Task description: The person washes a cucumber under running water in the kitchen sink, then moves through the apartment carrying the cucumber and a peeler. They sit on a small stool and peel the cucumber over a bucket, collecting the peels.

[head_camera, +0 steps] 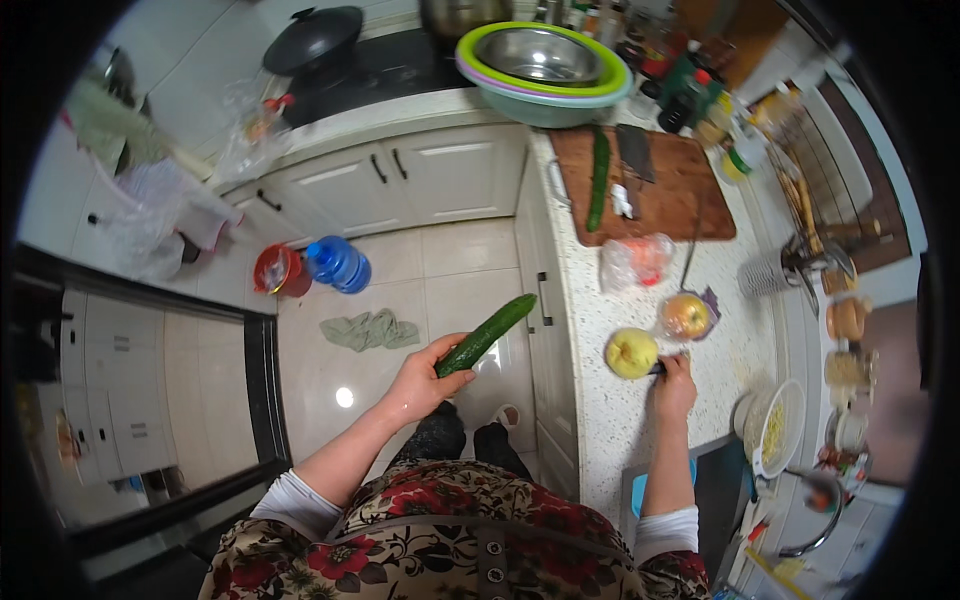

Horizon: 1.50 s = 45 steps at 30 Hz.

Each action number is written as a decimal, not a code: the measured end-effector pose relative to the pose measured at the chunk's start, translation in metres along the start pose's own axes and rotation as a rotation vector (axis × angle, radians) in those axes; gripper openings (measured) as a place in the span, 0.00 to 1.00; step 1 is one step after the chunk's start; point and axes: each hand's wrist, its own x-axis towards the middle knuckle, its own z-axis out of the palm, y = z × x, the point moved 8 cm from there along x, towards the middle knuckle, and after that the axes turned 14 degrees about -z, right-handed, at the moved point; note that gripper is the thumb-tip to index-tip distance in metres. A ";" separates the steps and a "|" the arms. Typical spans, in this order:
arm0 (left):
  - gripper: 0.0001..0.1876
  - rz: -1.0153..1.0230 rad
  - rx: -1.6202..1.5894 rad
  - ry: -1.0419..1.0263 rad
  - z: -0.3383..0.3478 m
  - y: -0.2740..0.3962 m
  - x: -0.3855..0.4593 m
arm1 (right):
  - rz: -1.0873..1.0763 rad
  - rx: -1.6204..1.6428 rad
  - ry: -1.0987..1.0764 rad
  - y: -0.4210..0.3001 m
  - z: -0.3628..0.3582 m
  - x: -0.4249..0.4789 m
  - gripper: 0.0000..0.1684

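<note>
A green cucumber (487, 335) points up and to the right from my left hand (426, 380), whose fingers wrap its lower end above the floor. Over the speckled counter (600, 435), my right hand (675, 386) grips a small black object (658, 368), perhaps a handle; most of it is hidden. Touching or close beside it is a yellow-green fruit (631, 353), and farther back sits a wrapped apple (685, 316). Another cucumber (598, 180) lies on the wooden cutting board (675, 202), left of a cleaver (636, 154).
A plastic bag with orange-red contents (637, 261) lies before the board. Stacked basins (544, 97) stand at the counter corner. A white strainer (772, 427) is near the sink (712, 487). On the floor are a cloth (370, 330), a blue water jug (341, 265) and a red bucket (283, 270).
</note>
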 end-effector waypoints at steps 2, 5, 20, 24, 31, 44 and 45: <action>0.28 -0.053 -0.104 0.042 -0.024 -0.016 -0.009 | 0.056 -0.106 -0.101 0.006 0.001 -0.009 0.15; 0.28 -0.091 -0.193 0.077 -0.061 -0.036 -0.012 | 0.221 -0.242 -0.252 0.026 -0.006 -0.032 0.14; 0.24 -0.019 -0.371 0.208 -0.310 -0.045 -0.045 | 0.214 0.838 0.259 -0.268 0.019 0.076 0.10; 0.21 -0.020 -0.483 0.169 -0.330 -0.044 -0.044 | 0.069 1.027 0.225 -0.385 0.039 0.107 0.11; 0.19 -0.015 -0.878 -0.182 -0.304 -0.042 -0.023 | 0.064 1.402 -0.075 -0.465 0.030 0.118 0.06; 0.26 0.348 -1.001 0.167 -0.410 -0.059 -0.163 | -0.697 2.006 -0.826 -0.702 -0.031 0.174 0.15; 0.23 0.433 -1.006 0.157 -0.425 -0.052 -0.172 | -0.735 2.314 -0.944 -0.738 -0.051 0.173 0.15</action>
